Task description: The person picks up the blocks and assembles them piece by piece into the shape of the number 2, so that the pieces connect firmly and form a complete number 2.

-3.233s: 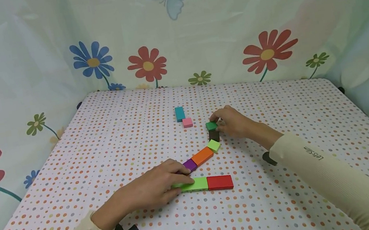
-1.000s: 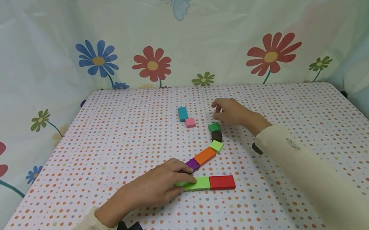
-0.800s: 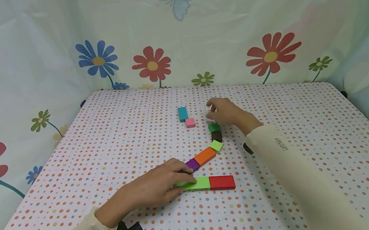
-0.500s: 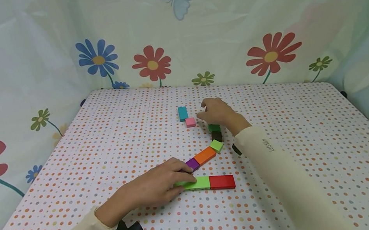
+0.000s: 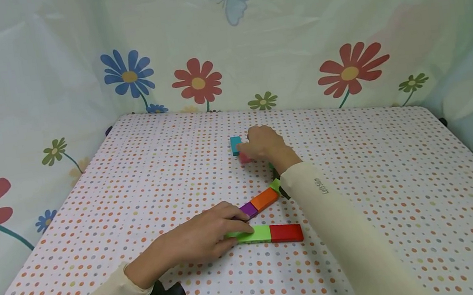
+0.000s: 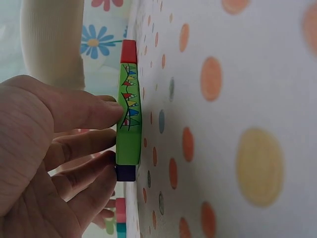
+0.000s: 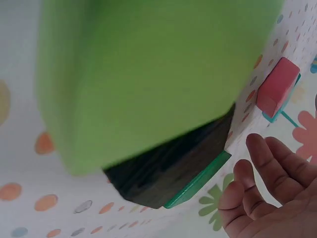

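Note:
My left hand (image 5: pixel 205 235) rests with its fingertips on the long light green block (image 5: pixel 260 234) and by the purple block (image 5: pixel 249 209). In the left wrist view, the thumb touches the light green block, which has printed bunting. A red block (image 5: pixel 286 232) adjoins its right end. My right hand (image 5: pixel 263 143) is over the pink block (image 5: pixel 244 158), partly covering it; contact cannot be told. Its fingers look relaxed in the right wrist view, where nothing is held. Behind the pink block lies a teal block (image 5: pixel 235 146).
An orange block (image 5: pixel 265 199) follows the purple one, then a small light green block (image 5: pixel 275 185). The right arm mostly hides a dark brown block (image 7: pixel 173 163) and a dark green block (image 7: pixel 198 186) beyond. All lie on a dotted tablecloth (image 5: pixel 168 177).
My right hand first let go of the dark green block, rose off it, then moved left to the pink block. My left hand has stayed in place.

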A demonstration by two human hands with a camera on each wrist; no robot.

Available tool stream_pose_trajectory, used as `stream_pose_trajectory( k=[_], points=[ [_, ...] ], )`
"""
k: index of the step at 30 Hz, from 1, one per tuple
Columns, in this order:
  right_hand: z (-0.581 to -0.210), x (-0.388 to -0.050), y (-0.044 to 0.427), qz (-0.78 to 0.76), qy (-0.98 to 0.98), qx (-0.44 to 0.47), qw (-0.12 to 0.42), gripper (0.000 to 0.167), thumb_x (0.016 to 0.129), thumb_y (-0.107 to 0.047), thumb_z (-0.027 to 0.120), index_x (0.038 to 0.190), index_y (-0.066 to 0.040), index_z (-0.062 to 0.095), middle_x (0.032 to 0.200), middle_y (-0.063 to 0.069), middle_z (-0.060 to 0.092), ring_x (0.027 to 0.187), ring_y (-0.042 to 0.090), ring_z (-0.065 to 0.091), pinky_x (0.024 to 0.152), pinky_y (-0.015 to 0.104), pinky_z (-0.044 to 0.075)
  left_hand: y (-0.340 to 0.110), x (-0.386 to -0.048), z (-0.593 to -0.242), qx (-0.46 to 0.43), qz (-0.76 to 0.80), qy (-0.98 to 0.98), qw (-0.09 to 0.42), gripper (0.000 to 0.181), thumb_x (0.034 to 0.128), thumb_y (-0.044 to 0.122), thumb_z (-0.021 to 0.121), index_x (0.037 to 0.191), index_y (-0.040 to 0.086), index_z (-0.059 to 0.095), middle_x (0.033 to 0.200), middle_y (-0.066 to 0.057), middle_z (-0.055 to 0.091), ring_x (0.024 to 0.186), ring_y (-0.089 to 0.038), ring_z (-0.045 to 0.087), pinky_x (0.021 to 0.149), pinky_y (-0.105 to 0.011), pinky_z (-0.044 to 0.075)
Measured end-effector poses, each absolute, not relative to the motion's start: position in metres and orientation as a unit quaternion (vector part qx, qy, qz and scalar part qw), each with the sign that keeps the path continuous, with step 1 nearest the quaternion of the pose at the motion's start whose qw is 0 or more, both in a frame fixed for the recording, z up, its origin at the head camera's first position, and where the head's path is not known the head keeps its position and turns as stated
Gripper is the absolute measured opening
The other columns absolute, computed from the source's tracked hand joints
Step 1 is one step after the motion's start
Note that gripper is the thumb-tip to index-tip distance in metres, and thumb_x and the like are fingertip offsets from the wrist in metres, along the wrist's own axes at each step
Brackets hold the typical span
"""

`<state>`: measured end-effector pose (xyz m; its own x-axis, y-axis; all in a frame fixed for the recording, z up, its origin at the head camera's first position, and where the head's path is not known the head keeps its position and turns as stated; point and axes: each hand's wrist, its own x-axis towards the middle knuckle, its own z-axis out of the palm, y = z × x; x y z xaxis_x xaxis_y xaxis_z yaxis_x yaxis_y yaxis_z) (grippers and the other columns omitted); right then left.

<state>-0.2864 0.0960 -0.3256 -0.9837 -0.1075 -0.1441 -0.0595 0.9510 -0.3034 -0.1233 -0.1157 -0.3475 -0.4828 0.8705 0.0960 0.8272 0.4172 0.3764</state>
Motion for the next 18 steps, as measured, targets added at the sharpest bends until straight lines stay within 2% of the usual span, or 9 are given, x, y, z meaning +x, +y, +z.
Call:
stream_pose_trajectory(
  k=[9, 16, 18],
  points=[
    [-0.322, -0.289, 0.084, -0.118, 0.987, -0.034, 0.104, 0.062, 0.094, -0.056, 0.056, 0.126, -0.003, 0.061, 0.114, 0.014, 0.064, 0.096, 0.030, 0.059, 0.084, 0.047, 0.055, -0.115, -0.123, -0.347, 0.500, 0.188, 0.842, 0.072, 0.027, 0.0988, 0.014, 0.065, 0.124, 0.020, 0.071, 0.133, 0.002, 0.060, 0.126, -0.015, 0.050, 0.108, -0.033, 0.043],
    [-0.319, -0.291, 0.075, -0.105, 0.987, -0.018, 0.123, 0.068, 0.092, -0.056, 0.055, 0.138, -0.006, 0.056, 0.130, 0.019, 0.059, 0.119, 0.040, 0.050, 0.101, 0.057, 0.047, -0.115, -0.124, -0.347, 0.501, 0.190, 0.841, 0.070, 0.027, 0.0989, 0.013, 0.065, 0.125, 0.020, 0.071, 0.134, 0.000, 0.061, 0.127, -0.015, 0.050, 0.108, -0.033, 0.044],
    [-0.318, -0.292, 0.073, -0.102, 0.987, -0.018, 0.124, 0.067, 0.092, -0.054, 0.054, 0.138, -0.005, 0.055, 0.133, 0.020, 0.057, 0.122, 0.041, 0.049, 0.103, 0.058, 0.045, -0.115, -0.124, -0.347, 0.503, 0.192, 0.840, 0.067, 0.027, 0.0989, 0.013, 0.065, 0.125, 0.020, 0.071, 0.134, 0.000, 0.061, 0.127, -0.015, 0.050, 0.108, -0.033, 0.043]
  ],
)
